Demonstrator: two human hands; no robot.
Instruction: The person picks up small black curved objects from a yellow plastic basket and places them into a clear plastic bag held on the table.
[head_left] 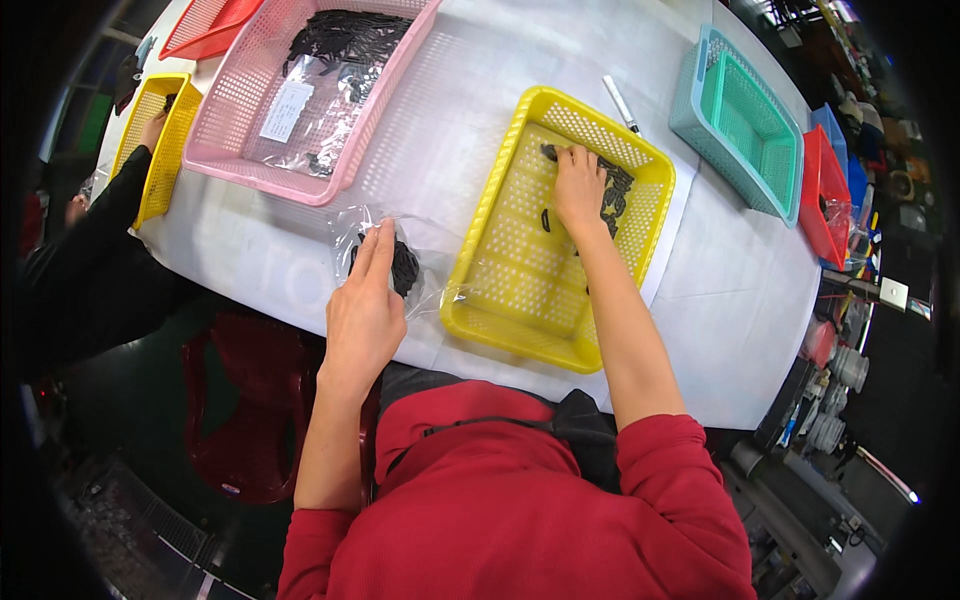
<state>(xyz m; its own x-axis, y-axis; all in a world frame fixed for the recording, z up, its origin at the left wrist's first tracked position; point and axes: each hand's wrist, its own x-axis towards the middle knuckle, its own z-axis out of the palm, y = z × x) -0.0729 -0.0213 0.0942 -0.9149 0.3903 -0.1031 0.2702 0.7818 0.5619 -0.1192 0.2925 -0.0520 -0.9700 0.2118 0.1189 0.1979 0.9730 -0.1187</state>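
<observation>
My left hand (364,308) lies with outstretched fingers on a clear plastic bag (346,228) that holds a heap of small black pieces (404,270). The bag rests on the white table, left of a yellow perforated basket (478,225). Into this basket reaches my right hand (580,192), its fingers bent down and drawn together among loose, elongated black pieces (617,188). What sits between those fingertips is hidden. One stray black piece (546,220) lies apart on the basket floor.
A pink basket (215,150) with black pieces and labelled bags stands at the far left. Another person's hand (155,130) is at a smaller yellow basket (180,150). A marker pen (620,103) lies behind my basket; nested blue-green baskets (700,100) stand right.
</observation>
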